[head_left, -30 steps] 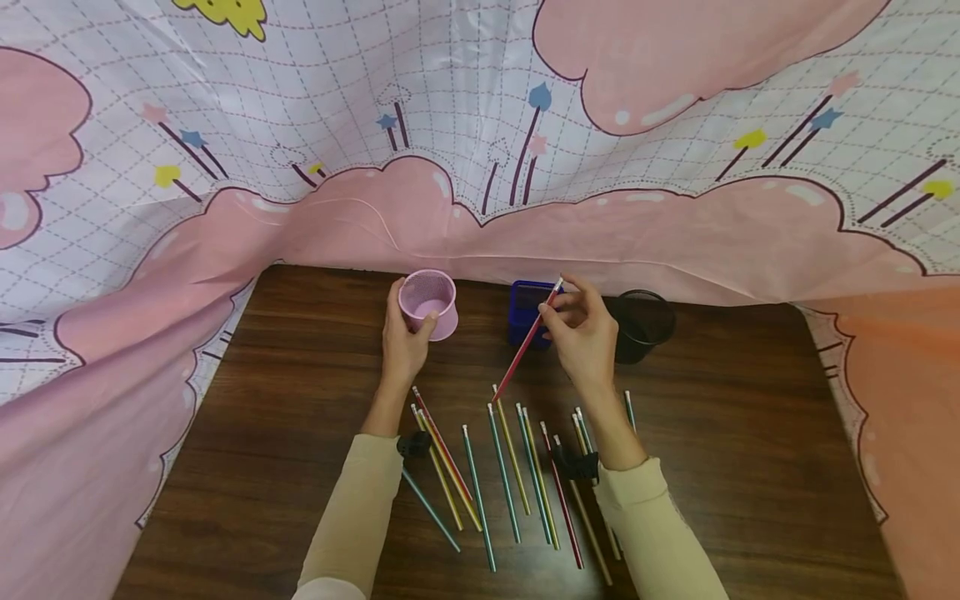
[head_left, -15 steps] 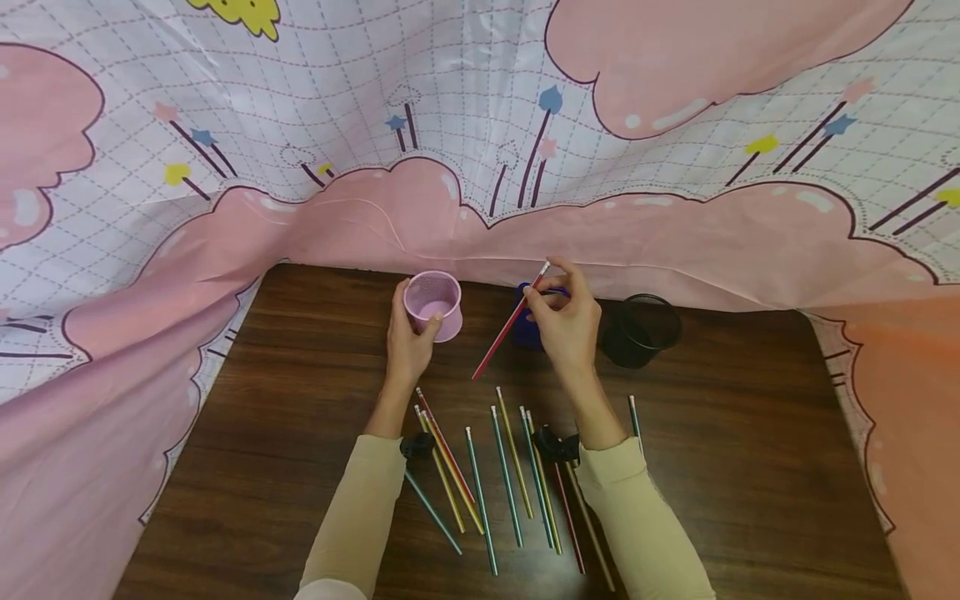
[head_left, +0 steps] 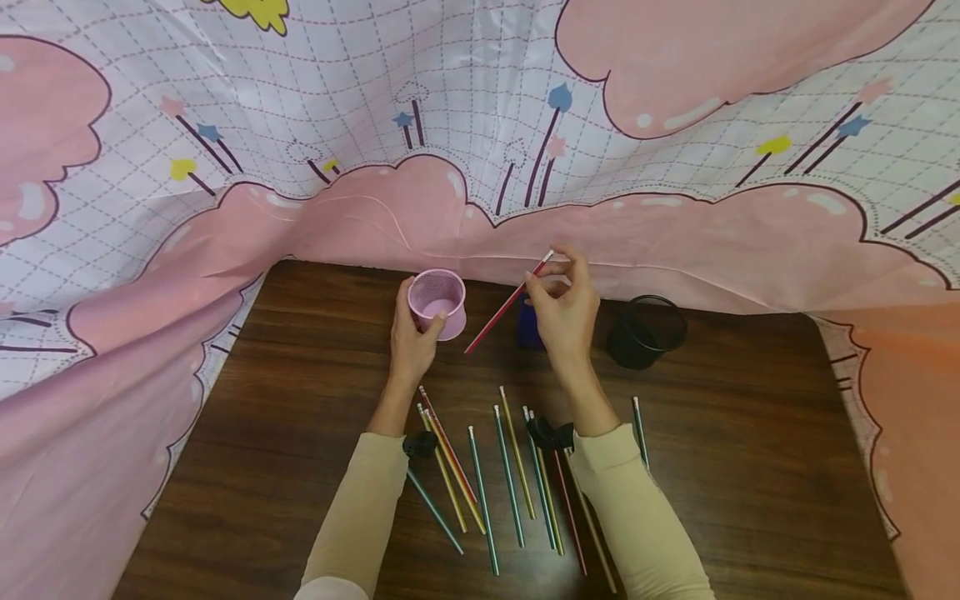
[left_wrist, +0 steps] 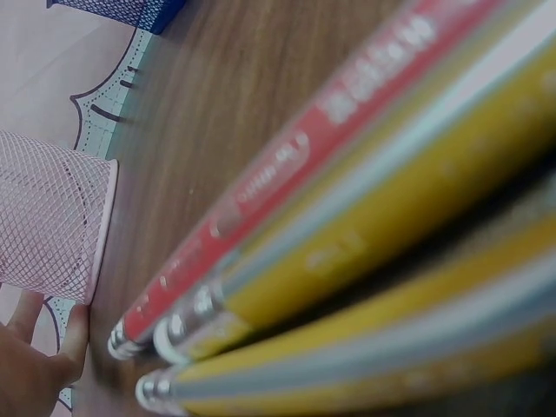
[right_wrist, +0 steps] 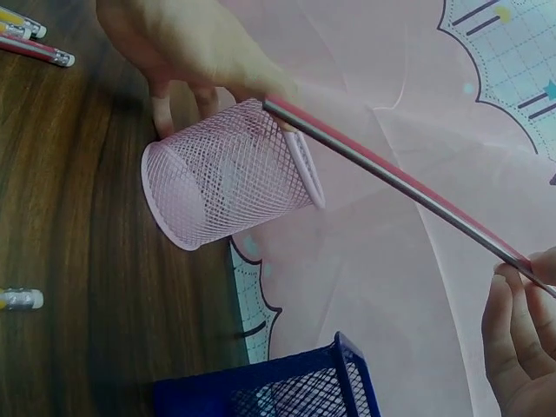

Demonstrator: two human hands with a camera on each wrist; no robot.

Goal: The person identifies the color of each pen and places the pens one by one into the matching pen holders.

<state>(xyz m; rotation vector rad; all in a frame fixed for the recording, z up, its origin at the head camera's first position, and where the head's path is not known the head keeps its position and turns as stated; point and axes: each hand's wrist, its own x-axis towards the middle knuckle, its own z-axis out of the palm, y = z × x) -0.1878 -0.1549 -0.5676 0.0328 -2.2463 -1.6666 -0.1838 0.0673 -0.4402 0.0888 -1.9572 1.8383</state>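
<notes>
My left hand [head_left: 411,354] grips a pink mesh pencil cup [head_left: 438,293], with fingers on its left side and thumb at the front. In the right wrist view the cup [right_wrist: 230,178] stands on the table, its open rim up. My right hand [head_left: 566,308] pinches a red pencil [head_left: 498,316] near its white eraser end. The pencil slants down and left, its other end apart from the cup's rim in the head view. Behind that hand stands a blue mesh holder [head_left: 530,331], partly hidden. The right wrist view shows the pencil [right_wrist: 391,178] and the holder [right_wrist: 287,387] more clearly.
Several pencils lie on the dark wooden table [head_left: 247,417] in front of the cups: teal [head_left: 483,500], yellow [head_left: 517,450] and red ones [head_left: 570,512] among them. A black mesh cup [head_left: 637,342] stands right of my right hand. Patterned cloth [head_left: 337,221] hangs along the table's back edge.
My right hand has moved left and up in the view with the red pencil, bringing its lower end nearer the pink cup. My left hand still holds the cup; the view has shifted slightly.
</notes>
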